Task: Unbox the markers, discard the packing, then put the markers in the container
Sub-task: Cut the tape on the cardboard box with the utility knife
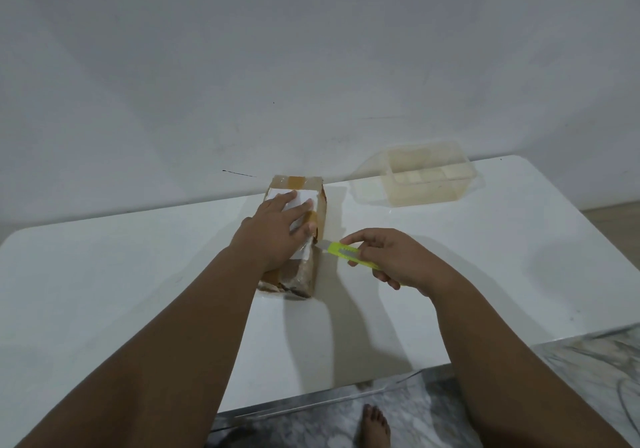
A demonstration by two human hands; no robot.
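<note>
Plain pale wall behind; white table (104,292) in front of me, marble-patterned floor at its near edge. Item one: cardboard parcel (294,236), brown, wrapped in tape, white label on top, lying near the table's middle. Its long axis runs away from me toward the wall, one short end facing me. I judge it light and fairly stiff, the taped skin slick, so it is best pinned from above rather than gripped at the sides. My left hand (277,229) lies flat on its top, fingers spread, pressing down. Item two: yellow-green box cutter (349,253), pinched in my right hand (391,257), blade tip pointing left at the parcel's right edge. Item three: clear plastic container (429,177), open, empty as far as I can tell, well apart at far right.
</note>
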